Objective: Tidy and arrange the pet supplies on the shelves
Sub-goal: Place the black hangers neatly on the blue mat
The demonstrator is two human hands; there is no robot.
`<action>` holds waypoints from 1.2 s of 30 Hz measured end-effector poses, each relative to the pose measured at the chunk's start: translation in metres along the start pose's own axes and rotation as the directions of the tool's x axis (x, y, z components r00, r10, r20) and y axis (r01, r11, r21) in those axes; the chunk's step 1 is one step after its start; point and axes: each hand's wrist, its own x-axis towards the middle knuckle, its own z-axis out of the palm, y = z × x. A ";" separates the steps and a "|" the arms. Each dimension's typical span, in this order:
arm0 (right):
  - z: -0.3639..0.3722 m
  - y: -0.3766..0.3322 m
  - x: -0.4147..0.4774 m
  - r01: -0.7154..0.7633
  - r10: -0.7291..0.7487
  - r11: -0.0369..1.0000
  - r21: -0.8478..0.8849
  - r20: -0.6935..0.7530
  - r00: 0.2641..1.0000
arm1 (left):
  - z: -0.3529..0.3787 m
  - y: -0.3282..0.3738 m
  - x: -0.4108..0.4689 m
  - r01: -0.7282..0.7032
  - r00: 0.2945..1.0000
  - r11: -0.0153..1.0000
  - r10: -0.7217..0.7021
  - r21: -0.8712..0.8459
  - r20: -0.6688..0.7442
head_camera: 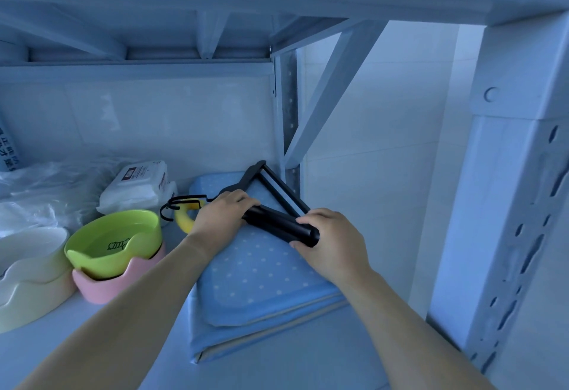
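Gripping a matte black roller (pixel 278 224) by its smooth tube handle, one hand per end. Left hand (pixel 220 220) curled over the left end, knuckles up, forearm stretched straight in. Right hand (pixel 334 243) wrapped round the right end, wrist angled in from the right. Flat frame with a pale strip sticking out behind the handle. Resting right on a soft blue mat (pixel 258 278) with white dots, folded flat, at the right end of the shelf (pixel 277 365) by the punched metal post (pixel 291 130). Three glossy bowls off to the left: green bowl (pixel 114 244) nested in pink bowl (pixel 114 288), cream bowl (pixel 30 269) just beside. Also one squishy white wipes pack (pixel 138 186), crinkly clear plastic bags (pixel 46 192), and one curved yellow hook (pixel 184 223) with black wire on it, just behind the left hand.
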 end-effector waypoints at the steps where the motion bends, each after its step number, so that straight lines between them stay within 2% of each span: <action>1: 0.000 0.001 0.000 -0.006 0.006 1.000 -0.003 0.008 1.000 | 0.000 0.001 0.002 -0.002 1.000 1.000 0.002 0.009 0.004; 9: -0.004 0.008 0.001 -0.045 0.044 0.998 -0.043 -0.036 0.998 | 0.002 0.015 0.017 -0.034 0.999 0.998 0.033 0.054 0.013; 18: -0.004 0.010 0.004 -0.049 0.050 0.998 0.035 -0.046 0.998 | 0.004 0.013 0.009 0.043 0.996 0.999 -0.044 -0.014 -0.075; 23: -0.006 0.008 0.005 -0.037 0.040 0.999 0.037 -0.068 0.997 | 0.005 0.013 0.007 0.046 0.998 0.999 -0.044 0.025 -0.051; 31: -0.005 0.008 0.004 -0.046 0.046 0.999 -0.003 -0.071 0.996 | 0.003 0.013 0.006 0.130 0.988 0.991 -0.131 -0.025 -0.076; 36: -0.005 0.008 0.004 -0.071 0.071 0.997 0.000 -0.033 0.997 | -0.001 0.014 0.000 0.202 0.978 0.979 -0.202 -0.021 -0.041</action>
